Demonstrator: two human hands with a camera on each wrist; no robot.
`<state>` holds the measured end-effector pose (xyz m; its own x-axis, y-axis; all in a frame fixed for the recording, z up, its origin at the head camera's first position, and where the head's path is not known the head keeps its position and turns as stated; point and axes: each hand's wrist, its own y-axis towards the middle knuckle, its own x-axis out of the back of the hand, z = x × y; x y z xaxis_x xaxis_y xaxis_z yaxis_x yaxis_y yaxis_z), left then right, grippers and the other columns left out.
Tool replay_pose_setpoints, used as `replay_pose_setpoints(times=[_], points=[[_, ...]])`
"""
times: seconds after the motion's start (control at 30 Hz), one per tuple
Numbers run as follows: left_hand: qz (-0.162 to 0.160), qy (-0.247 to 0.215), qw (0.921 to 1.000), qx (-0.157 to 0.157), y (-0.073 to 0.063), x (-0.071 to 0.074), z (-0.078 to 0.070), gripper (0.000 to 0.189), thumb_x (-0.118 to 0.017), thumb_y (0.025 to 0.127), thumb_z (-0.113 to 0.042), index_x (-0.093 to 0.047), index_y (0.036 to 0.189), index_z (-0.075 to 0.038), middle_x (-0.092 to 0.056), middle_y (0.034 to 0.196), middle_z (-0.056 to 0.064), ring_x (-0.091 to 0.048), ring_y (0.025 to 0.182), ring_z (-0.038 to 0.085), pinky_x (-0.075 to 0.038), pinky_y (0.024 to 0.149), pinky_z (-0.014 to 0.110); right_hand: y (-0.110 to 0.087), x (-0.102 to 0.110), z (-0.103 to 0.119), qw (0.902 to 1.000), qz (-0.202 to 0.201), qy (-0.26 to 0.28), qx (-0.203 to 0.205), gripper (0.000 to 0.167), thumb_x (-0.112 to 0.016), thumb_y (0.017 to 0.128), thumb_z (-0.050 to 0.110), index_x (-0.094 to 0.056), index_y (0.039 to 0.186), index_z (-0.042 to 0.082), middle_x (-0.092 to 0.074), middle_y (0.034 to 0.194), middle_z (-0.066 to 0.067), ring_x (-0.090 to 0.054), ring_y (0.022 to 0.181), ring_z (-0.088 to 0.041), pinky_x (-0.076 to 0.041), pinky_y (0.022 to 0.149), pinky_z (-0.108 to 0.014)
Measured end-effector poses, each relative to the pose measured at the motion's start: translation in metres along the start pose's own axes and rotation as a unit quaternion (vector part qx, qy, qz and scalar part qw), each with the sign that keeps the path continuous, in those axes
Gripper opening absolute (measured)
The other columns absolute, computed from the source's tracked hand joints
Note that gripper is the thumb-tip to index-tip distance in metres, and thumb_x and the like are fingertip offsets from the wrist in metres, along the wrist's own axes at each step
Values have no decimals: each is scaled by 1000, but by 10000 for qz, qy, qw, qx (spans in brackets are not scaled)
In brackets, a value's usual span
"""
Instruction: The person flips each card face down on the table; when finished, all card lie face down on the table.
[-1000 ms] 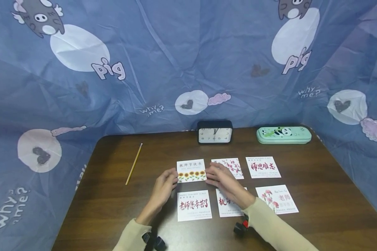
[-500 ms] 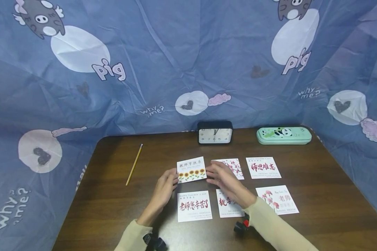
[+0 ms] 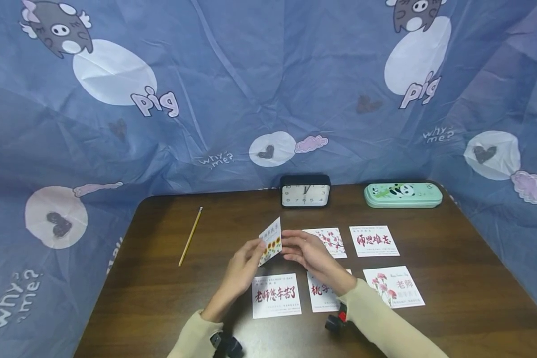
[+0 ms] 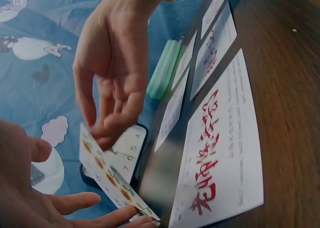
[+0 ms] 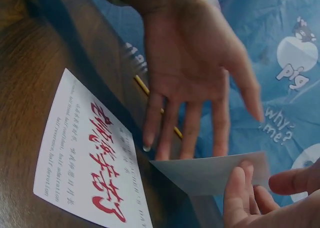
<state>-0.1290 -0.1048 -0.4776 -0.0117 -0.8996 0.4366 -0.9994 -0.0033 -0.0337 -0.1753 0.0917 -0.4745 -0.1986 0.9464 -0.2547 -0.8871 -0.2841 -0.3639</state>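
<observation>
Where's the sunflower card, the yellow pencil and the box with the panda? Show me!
Sunflower card (image 3: 271, 240): head view, on its printed front.
Yellow pencil (image 3: 190, 236): head view, halfway along its shaft.
Panda box (image 3: 403, 193): head view, on its lid.

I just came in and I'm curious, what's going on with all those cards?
Someone's left hand and right hand have a white sunflower card tipped up between them, one hand at each side. Five other cards lie flat on the brown table in two rows, two of them partly hidden under the right arm and hand. A clock and a green panda case sit near the back edge, and a yellow pencil lies off to the left.
</observation>
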Motion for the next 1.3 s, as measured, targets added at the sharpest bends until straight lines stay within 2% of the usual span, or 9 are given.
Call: replay_pose_setpoints(times=[0.07, 0.17, 0.33, 0.53, 0.73, 0.8, 0.93, 1.1, 1.3], points=[[97, 4, 9999, -47, 0, -1, -2, 51, -51, 108, -43, -63, 139, -5, -74, 126, 24, -73, 111, 35, -58, 97, 51, 2, -3, -3, 9999, 134, -68, 18, 41, -49, 107, 10, -49, 146, -5, -65, 124, -13, -71, 93, -10, -62, 85, -22], [224, -230, 9995, -58, 1, -2, -4, 52, -52, 107, -47, -63, 139, -8, -72, 128, 26, -75, 106, 36, -62, 91, 48, 4, -6, -7, 9994, 223, -259, 29, 46, -55, 107, 17, -48, 146, -6, -63, 132, -19, -72, 99, -15, -63, 91, -26], [334, -992, 9945, -16, 2, -5, -6, 55, -55, 107, -46, -60, 143, -5, -67, 135, 30, -76, 104, 40, -65, 89, 48, 6, -10, -15, 9961, 270, -845, -30, 55, -63, 104, 32, -50, 147, 0, -54, 149, -23, -66, 126, -34, -60, 104, -40], [110, -1901, 9815, -215, 3, -6, -2, 39, -59, 107, -20, -61, 136, 6, -71, 119, 33, -76, 94, 41, -66, 87, 43, 3, -14, -21, 9891, 86, -1436, 302, 58, -71, 99, 35, -55, 145, 3, -58, 147, -22, -63, 129, -34, -58, 107, -48], [-176, -2441, 9692, -258, 6, 0, 1, 32, -63, 99, 2, -63, 130, 7, -70, 119, 34, -76, 90, 20, -67, 82, 33, 4, -16, -20, 9768, -460, -2055, 393, 61, -79, 91, 39, -61, 140, 7, -60, 146, -19, -60, 131, -36, -59, 100, -46], [-268, -2527, 9668, -262, 6, 2, 1, 33, -64, 98, 5, -63, 130, 8, -69, 118, 35, -75, 86, 15, -67, 80, 32, 4, -16, -20, 9743, -613, -2128, 416, 62, -81, 89, 35, -61, 139, 6, -61, 144, -21, -61, 129, -37, -60, 96, -44], [-435, -2486, 9674, -209, 7, 6, 6, 36, -64, 96, 8, -63, 132, 7, -68, 116, 35, -74, 83, 15, -67, 77, 31, 5, -13, -21, 9792, -763, -1840, 388, 62, -80, 89, 22, -57, 141, -1, -63, 138, -25, -66, 121, -35, -62, 97, -43], [-686, -2147, 9742, -87, 10, 11, 17, 41, -64, 94, 10, -65, 134, 4, -68, 112, 33, -74, 78, 17, -67, 77, 33, 7, -8, -20, 9831, -917, -1558, 274, 57, -74, 92, 13, -54, 143, -3, -64, 136, -25, -71, 114, -28, -62, 99, -41], [-868, -1807, 9797, 91, 15, 15, 30, 43, -64, 93, 10, -63, 136, 7, -68, 112, 33, -72, 70, 13, -67, 76, 33, 8, -2, -18, 9828, -949, -1548, 340, 52, -68, 95, 10, -53, 144, -2, -64, 137, -24, -69, 119, -31, -63, 98, -38]])
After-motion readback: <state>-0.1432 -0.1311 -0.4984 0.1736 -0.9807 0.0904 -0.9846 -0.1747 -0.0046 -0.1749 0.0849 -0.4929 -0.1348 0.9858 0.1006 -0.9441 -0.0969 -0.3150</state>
